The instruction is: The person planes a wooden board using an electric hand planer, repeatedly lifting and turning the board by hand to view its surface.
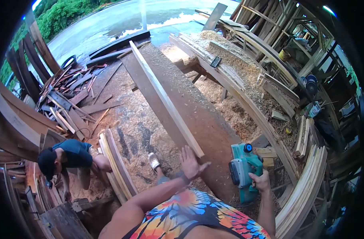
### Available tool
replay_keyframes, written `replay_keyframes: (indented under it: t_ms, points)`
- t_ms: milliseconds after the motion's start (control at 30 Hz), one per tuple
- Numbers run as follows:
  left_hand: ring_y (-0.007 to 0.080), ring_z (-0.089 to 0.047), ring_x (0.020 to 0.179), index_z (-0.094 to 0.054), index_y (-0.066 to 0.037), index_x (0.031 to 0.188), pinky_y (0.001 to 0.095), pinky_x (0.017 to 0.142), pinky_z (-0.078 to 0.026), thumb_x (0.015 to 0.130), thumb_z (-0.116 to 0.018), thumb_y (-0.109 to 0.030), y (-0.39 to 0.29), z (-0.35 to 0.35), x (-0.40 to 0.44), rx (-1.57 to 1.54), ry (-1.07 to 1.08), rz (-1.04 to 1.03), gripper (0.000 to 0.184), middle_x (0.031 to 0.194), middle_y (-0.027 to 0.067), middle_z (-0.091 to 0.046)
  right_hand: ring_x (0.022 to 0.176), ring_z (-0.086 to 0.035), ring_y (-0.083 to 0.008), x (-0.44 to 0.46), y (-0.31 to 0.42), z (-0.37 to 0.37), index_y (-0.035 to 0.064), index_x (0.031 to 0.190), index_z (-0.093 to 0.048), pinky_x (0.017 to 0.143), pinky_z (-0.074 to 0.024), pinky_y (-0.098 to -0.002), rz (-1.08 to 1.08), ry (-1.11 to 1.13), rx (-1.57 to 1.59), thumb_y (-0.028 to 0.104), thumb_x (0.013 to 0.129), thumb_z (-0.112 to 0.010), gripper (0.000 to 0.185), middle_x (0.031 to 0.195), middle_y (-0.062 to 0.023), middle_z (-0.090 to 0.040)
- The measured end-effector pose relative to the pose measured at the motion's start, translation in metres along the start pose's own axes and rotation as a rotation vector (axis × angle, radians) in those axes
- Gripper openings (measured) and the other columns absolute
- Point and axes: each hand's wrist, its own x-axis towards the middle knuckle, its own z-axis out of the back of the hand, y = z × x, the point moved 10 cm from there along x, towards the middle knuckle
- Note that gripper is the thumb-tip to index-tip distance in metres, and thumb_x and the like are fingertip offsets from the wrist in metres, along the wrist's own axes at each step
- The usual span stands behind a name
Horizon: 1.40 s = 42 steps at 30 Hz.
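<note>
My left hand (pixel 191 163) lies with its fingers spread at the near end of a long pale wooden strip (pixel 166 101). The strip runs lengthwise along a brown board bench (pixel 196 119). To the right, my right hand (pixel 260 180) is wrapped round the handle of a green power planer (pixel 245 169), which is at the bench's near right edge. The planer's underside is hidden.
A co-worker (pixel 72 159) in a dark cap bends down at the lower left. Scrap wood (pixel 70 107) is piled behind. Stacked strips (pixel 305 191) stand at the lower right. A shavings-covered bench (pixel 237 59) runs along the right. Shavings cover the floor.
</note>
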Motion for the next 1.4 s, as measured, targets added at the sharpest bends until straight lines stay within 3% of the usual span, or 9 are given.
replay_keyframes:
  t_ms: [133,233,267,367,500,600,700,800,1400]
  points:
    - [0.0491,-0.032,0.145,-0.025,0.016,0.149,0.0608,0.119,-0.021,0.075,-0.067,-0.076,0.015,-0.012,0.036,0.050,-0.107,0.134,0.126,0.152,0.0363,-0.036,0.048,-0.054,-0.0117,0.004,-0.020,0.001,-0.0011,0.113,-0.065,0.042,-0.0444,-0.0286,0.025,0.019,-0.034,0.009,0.081,-0.080,0.038,0.067,-0.0024,-0.060]
    - [0.0526,-0.045,0.131,-0.020,0.016,0.148,0.0619,0.107,-0.038,0.081,-0.076,-0.055,0.007,-0.006,0.035,0.138,-0.270,-0.006,0.113,0.140,0.0377,-0.045,0.048,-0.054,-0.0117,0.005,-0.028,0.001,-0.0009,0.113,-0.064,0.042,-0.0445,-0.0286,0.018,0.014,-0.042,0.008,0.080,-0.080,0.038,0.067,-0.0027,-0.060]
    - [0.0518,-0.050,0.124,-0.019,0.016,0.148,0.0598,0.100,-0.043,0.082,-0.076,-0.048,0.013,-0.009,0.036,0.025,-0.229,0.027,0.108,0.135,0.0370,-0.049,0.048,-0.054,-0.0117,0.004,-0.027,0.001,-0.0004,0.112,-0.065,0.042,-0.0442,-0.0283,0.012,0.013,0.008,0.007,0.079,-0.080,0.038,0.067,-0.0024,-0.060]
    - [0.0504,-0.060,0.106,-0.023,0.014,0.145,0.0553,0.086,-0.051,0.085,-0.076,-0.030,-0.014,0.046,0.033,-0.276,-0.177,0.018,0.091,0.121,0.0347,-0.057,0.048,-0.055,-0.0115,0.003,-0.022,-0.001,0.0002,0.111,-0.065,0.042,-0.0436,-0.0284,0.041,-0.017,0.006,0.007,0.078,-0.080,0.036,0.066,-0.0020,-0.059]
    - [0.0505,-0.060,0.089,-0.033,0.013,0.138,0.0542,0.079,-0.050,0.086,-0.072,-0.018,-0.085,0.175,0.047,-0.379,-0.290,-0.068,0.072,0.100,0.0321,-0.060,0.043,-0.051,-0.0110,0.004,-0.024,-0.001,0.0026,0.109,-0.065,0.040,-0.0419,-0.0282,0.038,-0.009,-0.017,0.008,0.078,-0.078,0.034,0.066,-0.0016,-0.058]
    - [0.0490,-0.062,0.081,-0.036,0.013,0.135,0.0543,0.072,-0.053,0.087,-0.071,-0.021,-0.129,0.262,0.068,-0.271,-0.521,-0.269,0.069,0.090,0.0312,-0.063,0.044,-0.051,-0.0109,0.010,-0.035,0.003,0.0021,0.108,-0.065,0.041,-0.0421,-0.0283,0.083,-0.005,-0.029,0.009,0.078,-0.078,0.034,0.065,-0.0014,-0.057]
    - [0.0465,-0.068,0.074,-0.052,0.006,0.111,0.0528,0.067,-0.055,0.085,-0.072,-0.029,-0.154,0.324,0.092,-0.166,-0.545,-0.148,0.048,0.078,0.0264,-0.067,0.044,-0.051,-0.0110,0.006,-0.025,0.000,0.0018,0.108,-0.065,0.042,-0.0418,-0.0282,0.053,0.004,0.017,0.009,0.077,-0.079,0.035,0.064,-0.0013,-0.056]
    - [0.0457,-0.070,0.071,-0.056,0.004,0.100,0.0514,0.065,-0.056,0.084,-0.074,-0.031,-0.161,0.345,0.105,-0.172,-0.515,-0.058,0.042,0.072,0.0234,-0.068,0.046,-0.052,-0.0110,0.002,-0.025,-0.001,0.0016,0.109,-0.066,0.043,-0.0418,-0.0284,0.014,0.004,0.043,0.012,0.077,-0.080,0.036,0.066,-0.0014,-0.058]
    - [0.0453,-0.071,0.078,-0.066,0.006,0.094,0.0517,0.074,-0.057,0.083,-0.072,-0.039,-0.179,0.376,0.124,-0.069,-0.545,-0.033,0.047,0.076,0.0269,-0.070,0.046,-0.052,-0.0121,-0.002,-0.021,-0.004,0.0011,0.110,-0.065,0.044,-0.0425,-0.0281,0.000,0.013,0.061,0.010,0.076,-0.079,0.038,0.066,-0.0015,-0.058]
